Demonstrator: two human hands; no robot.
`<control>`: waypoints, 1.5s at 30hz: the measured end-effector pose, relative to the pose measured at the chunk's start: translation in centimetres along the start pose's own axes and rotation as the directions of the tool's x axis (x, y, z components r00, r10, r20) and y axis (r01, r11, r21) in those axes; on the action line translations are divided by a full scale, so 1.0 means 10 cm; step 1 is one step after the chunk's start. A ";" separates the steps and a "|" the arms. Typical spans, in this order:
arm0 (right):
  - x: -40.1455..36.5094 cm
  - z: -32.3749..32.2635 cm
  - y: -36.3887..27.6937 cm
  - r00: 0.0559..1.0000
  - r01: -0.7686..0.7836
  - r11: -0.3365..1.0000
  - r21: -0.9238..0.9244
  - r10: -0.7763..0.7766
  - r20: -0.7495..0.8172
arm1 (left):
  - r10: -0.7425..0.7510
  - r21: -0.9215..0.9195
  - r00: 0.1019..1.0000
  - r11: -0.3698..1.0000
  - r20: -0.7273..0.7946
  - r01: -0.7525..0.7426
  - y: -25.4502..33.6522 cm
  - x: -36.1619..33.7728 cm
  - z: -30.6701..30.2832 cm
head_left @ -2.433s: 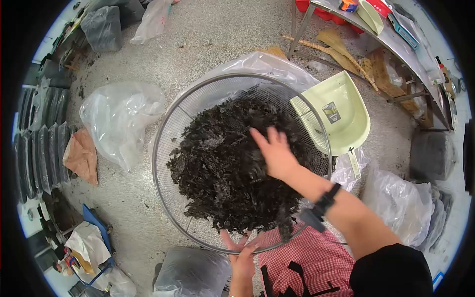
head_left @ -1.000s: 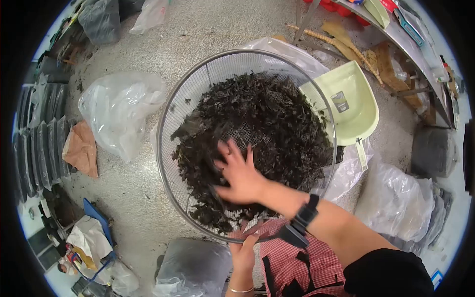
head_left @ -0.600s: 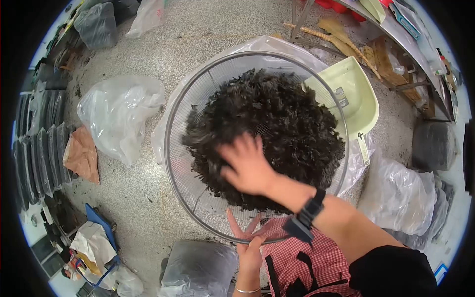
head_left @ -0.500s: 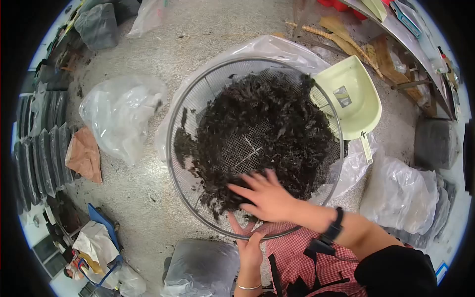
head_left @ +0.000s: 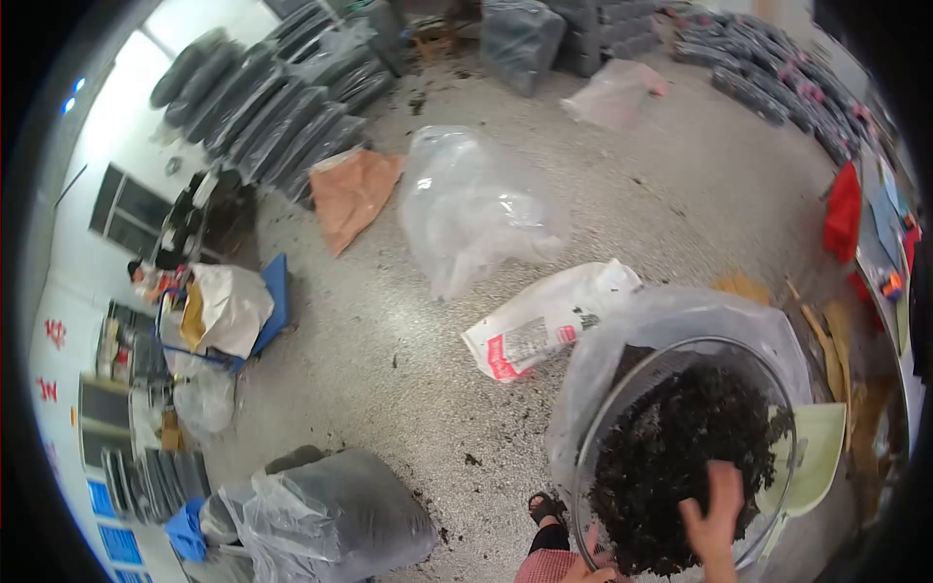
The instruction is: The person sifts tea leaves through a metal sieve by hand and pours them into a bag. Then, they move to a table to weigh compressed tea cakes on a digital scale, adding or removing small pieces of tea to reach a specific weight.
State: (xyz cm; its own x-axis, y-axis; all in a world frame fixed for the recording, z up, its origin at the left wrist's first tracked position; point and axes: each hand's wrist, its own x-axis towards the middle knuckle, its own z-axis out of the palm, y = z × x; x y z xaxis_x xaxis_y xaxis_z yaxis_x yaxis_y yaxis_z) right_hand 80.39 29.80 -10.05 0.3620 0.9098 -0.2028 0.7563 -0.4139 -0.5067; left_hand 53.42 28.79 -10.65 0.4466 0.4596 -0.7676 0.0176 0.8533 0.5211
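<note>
A large round wire-mesh sieve (head_left: 590,457) stands at the lower right, over a clear plastic bag (head_left: 573,408). Dark, flaky dried material (head_left: 651,476) covers most of its mesh. My right hand (head_left: 717,510) lies on the flakes with fingers apart, slightly blurred, holding nothing I can see. At the near rim, my left hand (head_left: 588,573) grips the sieve's edge; the bottom of the view cuts off part of it. A pale green dustpan (head_left: 818,457) sits against the sieve's right side.
On the floor lie a white printed sack (head_left: 549,316), a clear plastic bag (head_left: 466,209) and an orange-brown sack (head_left: 352,194). A full dark bag (head_left: 360,515) stands left of my foot (head_left: 546,507). Stacked dark bags (head_left: 262,107) and a blue trolley (head_left: 277,301) are farther left.
The view has swung left and up, so the sieve now appears at lower right and more of the room shows. My right hand stays over the flakes, my left at the rim.
</note>
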 end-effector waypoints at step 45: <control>0.65 0.36 -0.47 0.885 0.348 0.932 -0.107 -0.288 0.367 | 0.034 0.008 0.999 0.999 0.017 -0.034 0.71 -0.11 -0.23</control>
State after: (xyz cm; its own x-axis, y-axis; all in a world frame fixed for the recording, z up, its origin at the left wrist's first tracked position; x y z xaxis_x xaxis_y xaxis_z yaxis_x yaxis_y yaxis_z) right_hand 77.23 37.80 -11.98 -0.0974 0.9350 -0.3411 0.8887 -0.0726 -0.4527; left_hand 51.02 34.88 -6.97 0.4622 0.4841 -0.7430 0.0092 0.8352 0.5499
